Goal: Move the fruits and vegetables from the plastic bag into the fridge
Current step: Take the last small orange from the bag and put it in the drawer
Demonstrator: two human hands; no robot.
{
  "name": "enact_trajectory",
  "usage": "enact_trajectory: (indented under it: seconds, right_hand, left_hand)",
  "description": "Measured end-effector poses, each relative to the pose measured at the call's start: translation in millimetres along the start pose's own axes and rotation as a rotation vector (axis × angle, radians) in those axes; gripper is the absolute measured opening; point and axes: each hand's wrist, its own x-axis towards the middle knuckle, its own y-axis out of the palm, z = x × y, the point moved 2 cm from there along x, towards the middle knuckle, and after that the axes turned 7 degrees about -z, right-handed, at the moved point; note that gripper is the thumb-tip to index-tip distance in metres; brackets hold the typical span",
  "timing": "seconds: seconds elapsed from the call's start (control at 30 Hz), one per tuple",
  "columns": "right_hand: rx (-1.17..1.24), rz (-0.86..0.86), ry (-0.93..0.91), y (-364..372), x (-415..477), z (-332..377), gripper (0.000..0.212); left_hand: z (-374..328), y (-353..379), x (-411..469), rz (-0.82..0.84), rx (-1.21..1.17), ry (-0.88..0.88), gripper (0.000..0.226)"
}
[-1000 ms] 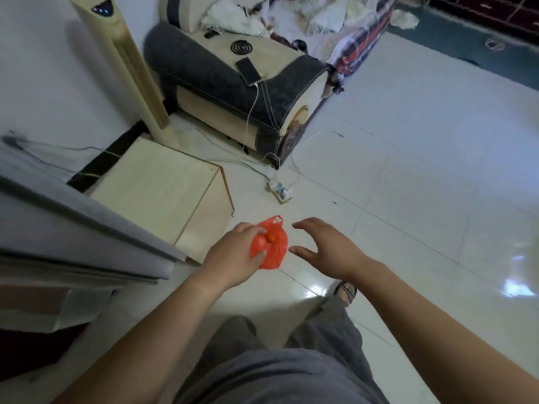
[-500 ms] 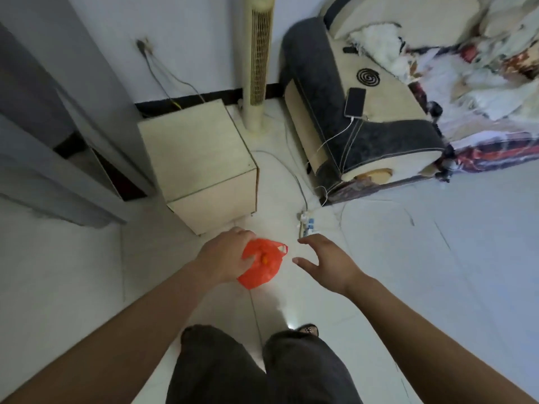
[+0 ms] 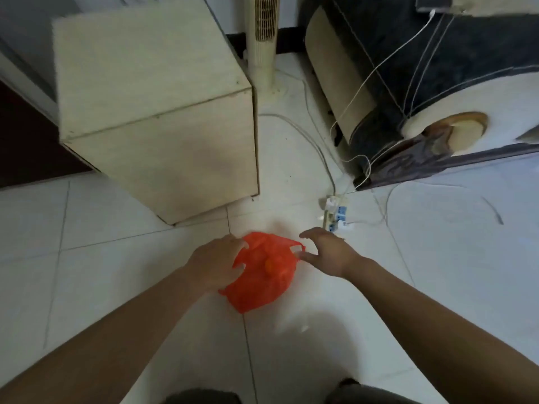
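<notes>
An orange-red plastic bag (image 3: pixel 259 279) rests low over the white floor tiles, bulging with produce. One round orange fruit (image 3: pixel 269 265) shows through its open top. My left hand (image 3: pixel 217 262) grips the bag's left side. My right hand (image 3: pixel 325 250) hovers at the bag's right handle with its fingers spread, the thumb touching or nearly touching the plastic. The grey fridge (image 3: pixel 20 39) shows only as an edge at the far left.
A pale wooden cabinet (image 3: pixel 157 112) stands just beyond the bag. A tower fan (image 3: pixel 264 39) stands behind it, and a dark sofa arm (image 3: pixel 423 83) is at the right. A power strip (image 3: pixel 335 214) with trailing cables lies on the floor near my right hand.
The view has dropped much closer to the floor and the cabinet. The bag has come down to the tiles in my left hand, and my right hand has closed in on its handle.
</notes>
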Motion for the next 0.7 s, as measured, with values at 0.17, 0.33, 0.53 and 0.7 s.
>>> enact_trajectory:
  seconds: [0.17,0.33,0.53,0.7]
  right_hand:
    - [-0.148,-0.010,-0.144,94,110,-58,0.056]
    - [-0.174,-0.035,-0.213,154,164,-88,0.055]
    - [0.105,-0.219,-0.182,191,132,-91,0.052]
    - [0.002,-0.040,-0.129,230,120,-112,0.069]
  left_hand:
    - [40,118,79,-0.077,0.054,0.062,0.049]
    - [67,185,122,-0.170,0.110,0.170,0.049]
    - [69,211,101,-0.265,-0.177,0.114,0.049]
    - [74,226,102,-0.200,-0.074,0.136,0.049]
